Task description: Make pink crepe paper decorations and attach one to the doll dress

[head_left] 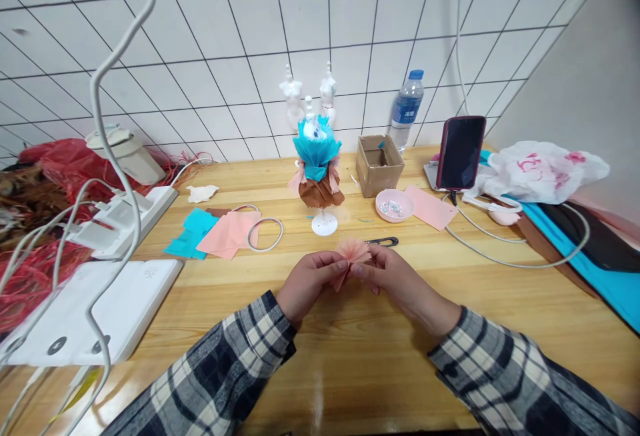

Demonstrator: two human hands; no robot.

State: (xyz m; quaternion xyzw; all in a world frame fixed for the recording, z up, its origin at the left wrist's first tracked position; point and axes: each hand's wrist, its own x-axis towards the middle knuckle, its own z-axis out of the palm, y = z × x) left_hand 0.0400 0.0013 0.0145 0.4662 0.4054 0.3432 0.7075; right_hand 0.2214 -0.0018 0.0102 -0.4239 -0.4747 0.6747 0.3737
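A pleated piece of pink crepe paper [354,250], fanned out at its top and gathered at its middle, is pinched between both hands just above the table. My left hand [315,279] is closed on its left side, thumb on the folds. My right hand [395,279] is closed on its right side, with some fingertips hidden behind the paper. Small black-handled thread snips [384,242] lie just behind my right hand. Beyond the hands stands a small white mannequin [324,224] on a round base, dressed in blue, pink and brown crepe paper.
Pink sheets [227,235], blue sheets [193,233] and a ring of tape [265,235] lie left. A bead bowl [395,204], cardboard box [380,166], water bottle [407,109] and phone [461,153] stand right. A white cable [115,156] hangs down in front, near a power strip [125,219].
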